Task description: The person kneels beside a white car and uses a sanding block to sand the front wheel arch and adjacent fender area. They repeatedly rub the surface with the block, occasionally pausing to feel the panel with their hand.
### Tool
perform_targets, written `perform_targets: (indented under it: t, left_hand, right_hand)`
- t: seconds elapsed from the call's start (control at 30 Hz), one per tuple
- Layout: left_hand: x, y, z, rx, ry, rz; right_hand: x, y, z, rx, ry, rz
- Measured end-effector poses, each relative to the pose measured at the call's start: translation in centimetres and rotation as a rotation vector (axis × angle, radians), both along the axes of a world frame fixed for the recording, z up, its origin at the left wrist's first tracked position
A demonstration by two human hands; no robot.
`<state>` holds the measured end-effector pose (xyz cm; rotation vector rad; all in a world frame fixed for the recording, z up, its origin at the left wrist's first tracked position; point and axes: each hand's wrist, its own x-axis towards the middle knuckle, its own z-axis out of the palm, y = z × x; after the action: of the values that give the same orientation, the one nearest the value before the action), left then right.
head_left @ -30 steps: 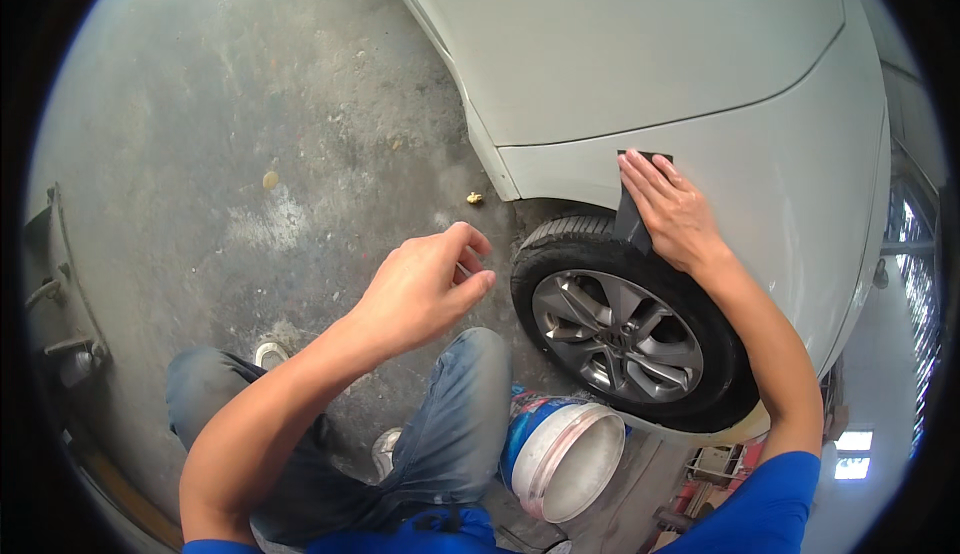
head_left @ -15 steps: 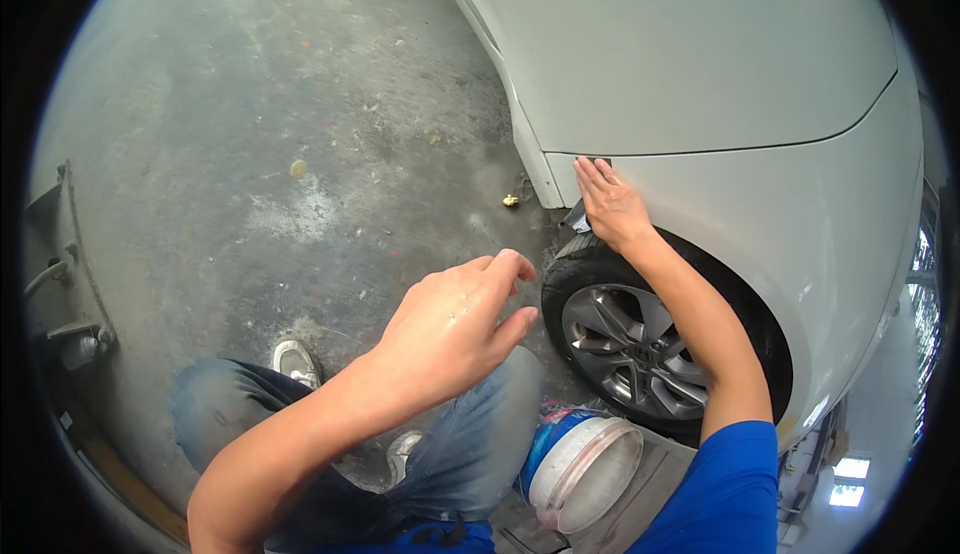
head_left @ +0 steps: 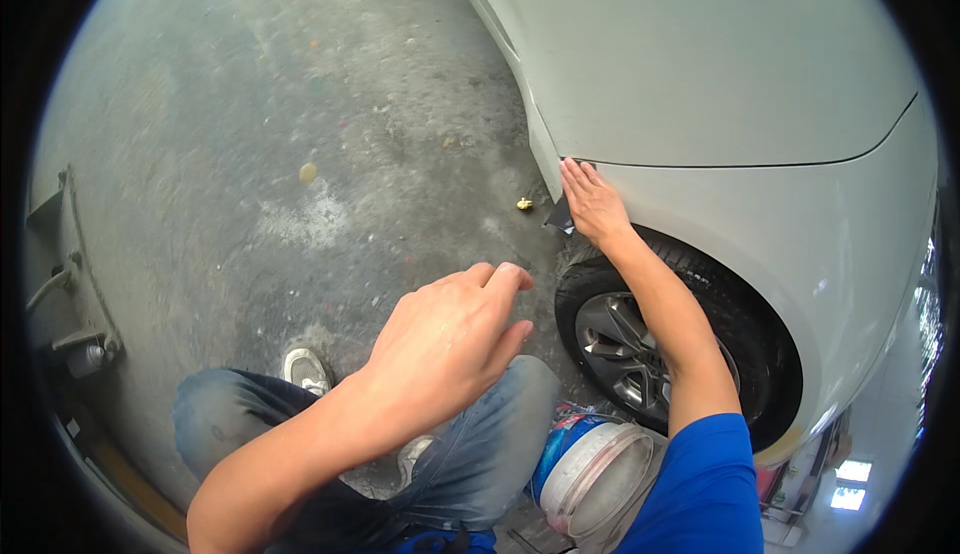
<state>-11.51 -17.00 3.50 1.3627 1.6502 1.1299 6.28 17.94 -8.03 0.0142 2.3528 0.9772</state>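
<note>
My right hand (head_left: 594, 204) lies flat against the pale car's panel (head_left: 700, 199), just below the panel seam and above the wheel. Its fingers are stretched close together. Under the palm it holds a dark sheet that looks like sandpaper (head_left: 559, 216); one end sticks out at the panel's left edge, and the rest is covered. My left hand (head_left: 440, 339) hovers over my knee, touching nothing. Its fingers are loosely bent, the thumb stands apart, and nothing shows in it. The back of that hand looks wet.
A white and blue bucket (head_left: 590, 474) stands between my leg and the tyre (head_left: 775, 354). A small yellow scrap (head_left: 524, 204) lies on the stained concrete floor (head_left: 240, 154). At the far left is a dark frame with metal fittings (head_left: 85, 349).
My right hand has slid left along the panel towards its edge, and the sheet's end now sticks out further there. The left hand has barely moved. The whole view has shifted slightly.
</note>
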Motion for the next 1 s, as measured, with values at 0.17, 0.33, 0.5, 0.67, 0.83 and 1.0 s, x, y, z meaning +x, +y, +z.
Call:
perform_targets:
  t: [0.17, 0.33, 0.5, 0.67, 0.83, 1.0]
  left_hand:
    - [0.8, 0.9, 0.2, 0.071, 0.012, -0.028]
    - [1.2, 2.2, -0.3, 0.068, 0.025, -0.074]
    - [0.1, 4.8, -2.3, 0.032, 0.001, -0.056]
    - [-0.8, 7.8, -3.4, 0.024, 0.003, -0.041]
    - [-0.7, 9.8, -4.1, 0.028, 0.027, -0.058]
    - [1.1, 11.7, -5.4, 0.021, -0.019, -0.217]
  right_hand:
    - [-0.6, 0.1, 0.6, 0.091, -0.075, -0.004]
    - [1.2, -1.4, 9.3, 0.072, -0.061, 0.038]
    - [3.8, -4.1, 20.4, -0.007, 0.271, 0.012]
    - [8.8, -6.2, 29.1, 0.209, 0.676, -0.104]
    - [5.4, -4.5, 33.0, 0.319, 1.066, -0.102]
    - [7.3, -6.6, 23.0, 0.242, 0.947, -0.206]
